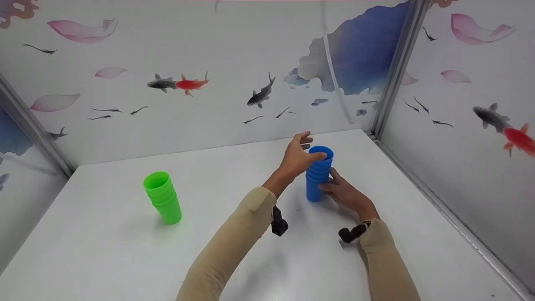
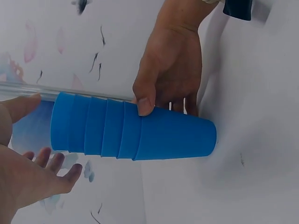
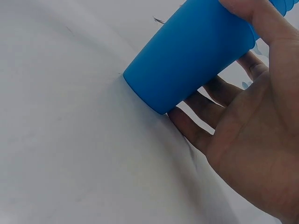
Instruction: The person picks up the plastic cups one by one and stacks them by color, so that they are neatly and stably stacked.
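Observation:
A stack of several nested blue cups [image 1: 314,190] stands upright on the table, right of the middle in the head view. My right hand [image 1: 347,195] holds the lower part of the stack, thumb on the near side and fingers round the far side. At the top, my left hand [image 1: 295,158] is spread beside the uppermost rim. In the left wrist view the left thumb and fingers lie apart on either side of that rim, with a gap to the blue cups [image 2: 175,135]. The bottom cup [image 3: 182,56] fills the upper part of the right wrist view.
To the left, a stack of green cups [image 1: 170,211] stands on the white table [image 1: 100,246], leaning in the head view. White panels [image 1: 234,37] printed with fish and petals rise behind the table and at both sides, joined by metal corner posts [image 1: 397,71].

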Tool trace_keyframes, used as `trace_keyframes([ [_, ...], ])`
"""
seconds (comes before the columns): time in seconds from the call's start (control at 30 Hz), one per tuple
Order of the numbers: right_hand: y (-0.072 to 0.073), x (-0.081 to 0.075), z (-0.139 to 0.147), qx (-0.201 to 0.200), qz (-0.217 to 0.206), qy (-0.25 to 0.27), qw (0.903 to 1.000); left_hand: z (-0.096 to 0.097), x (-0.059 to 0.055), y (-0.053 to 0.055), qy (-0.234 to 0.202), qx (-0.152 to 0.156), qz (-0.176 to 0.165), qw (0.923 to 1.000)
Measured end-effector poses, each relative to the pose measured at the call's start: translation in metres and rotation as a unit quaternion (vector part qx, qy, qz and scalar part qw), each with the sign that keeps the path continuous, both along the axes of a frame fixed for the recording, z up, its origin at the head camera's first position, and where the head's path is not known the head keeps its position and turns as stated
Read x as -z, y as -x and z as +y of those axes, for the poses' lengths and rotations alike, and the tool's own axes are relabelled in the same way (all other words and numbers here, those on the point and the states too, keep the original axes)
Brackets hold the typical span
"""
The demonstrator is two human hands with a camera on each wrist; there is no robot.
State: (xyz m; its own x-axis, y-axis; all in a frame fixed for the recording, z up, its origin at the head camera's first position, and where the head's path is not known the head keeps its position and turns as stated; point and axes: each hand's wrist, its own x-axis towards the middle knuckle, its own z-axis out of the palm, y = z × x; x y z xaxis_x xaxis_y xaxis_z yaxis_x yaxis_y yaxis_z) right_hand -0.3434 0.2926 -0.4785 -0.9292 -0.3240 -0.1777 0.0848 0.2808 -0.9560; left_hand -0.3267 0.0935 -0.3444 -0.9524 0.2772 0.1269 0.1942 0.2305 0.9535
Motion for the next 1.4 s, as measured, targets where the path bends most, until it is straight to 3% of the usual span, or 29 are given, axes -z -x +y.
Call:
trace_keyframes([
  [0.3,-0.005,0.001,-0.001,-0.005,-0.002,-0.003,1.0000,-0.009,0.014,0.001,-0.008,-0.008,-0.014,0.9998],
  [0.53,-0.002,0.000,0.002,-0.007,0.002,0.014,0.9999,-0.026,0.022,0.007,0.015,-0.014,0.028,0.9994],
  [0.67,-0.002,0.001,0.004,-0.003,-0.001,0.014,0.9999,-0.042,0.027,0.012,0.037,-0.018,0.045,0.9982],
  [0.83,-0.003,0.000,0.008,-0.025,-0.013,0.037,0.9989,-0.068,0.034,0.018,0.070,-0.029,0.054,0.9957],
  [1.03,-0.004,-0.012,0.015,-0.065,0.027,0.070,0.9951,-0.106,0.037,0.025,0.107,-0.062,0.062,0.9904],
  [1.23,-0.007,-0.041,0.024,-0.061,0.116,0.085,0.9877,-0.144,0.025,0.031,0.189,-0.099,0.056,0.9753],
  [1.4,-0.009,-0.074,0.029,-0.029,0.187,0.032,0.9814,-0.173,0.006,0.033,0.261,-0.125,0.062,0.9553],
])
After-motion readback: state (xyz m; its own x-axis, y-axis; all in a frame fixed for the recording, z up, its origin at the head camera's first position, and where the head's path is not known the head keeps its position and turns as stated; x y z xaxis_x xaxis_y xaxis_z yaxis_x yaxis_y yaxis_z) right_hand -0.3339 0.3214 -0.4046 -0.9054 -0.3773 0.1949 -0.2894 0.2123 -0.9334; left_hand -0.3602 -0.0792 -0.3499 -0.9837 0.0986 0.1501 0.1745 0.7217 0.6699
